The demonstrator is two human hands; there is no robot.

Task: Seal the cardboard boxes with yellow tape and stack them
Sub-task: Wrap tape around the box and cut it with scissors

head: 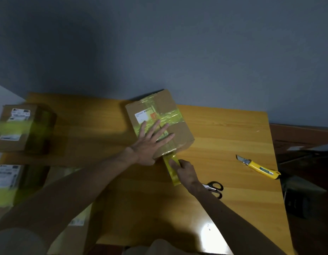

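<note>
While left hand (150, 143) presses flat, fingers spread, on cardboard box (180, 132), right hand (186, 172) pinches yellow tape (174, 178).

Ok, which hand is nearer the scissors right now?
Right. The right hand holds the yellow tape just beside the scissors, its wrist over their blades; the left hand lies flat on the cardboard box, farther off.

You're at a packing station: wooden table (224, 126) against a grey wall (178, 43), labelled parcels (21, 126), utility knife (258, 167) and scissors (215, 188).
</note>
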